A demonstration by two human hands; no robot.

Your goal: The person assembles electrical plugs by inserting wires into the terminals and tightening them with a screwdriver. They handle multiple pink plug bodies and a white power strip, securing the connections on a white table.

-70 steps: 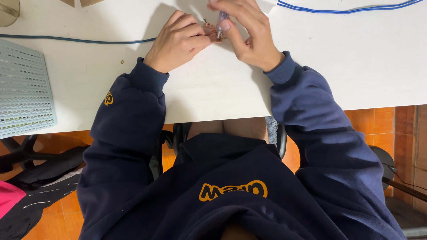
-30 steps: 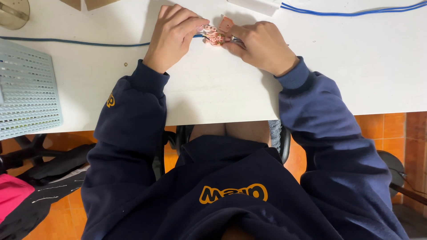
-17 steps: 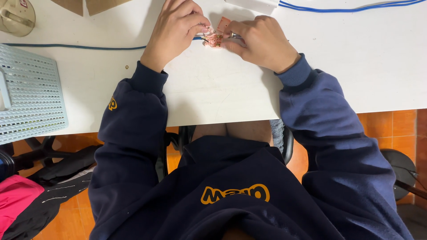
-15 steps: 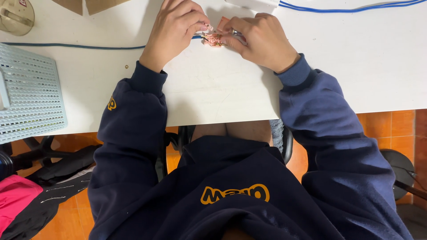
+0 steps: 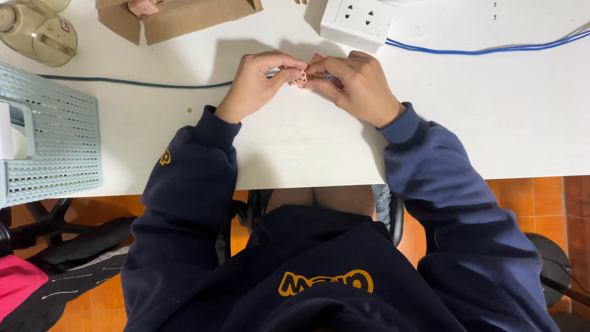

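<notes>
Cardboard box point(image 5: 184, 21) holds pink part point(image 5: 142, 7); basket point(image 5: 52, 147) holds white piece point(image 5: 7, 132).

One head-worn camera looks steeply down from close above the white table point(image 5: 491, 123), whose far edge lies toward the frame top; no second view.

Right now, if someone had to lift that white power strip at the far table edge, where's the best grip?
Probably the power strip by its two long sides, coming from above. It lies flat on the white table, sockets up, beyond the left hand and right hand. Its far end is out of frame.
</notes>
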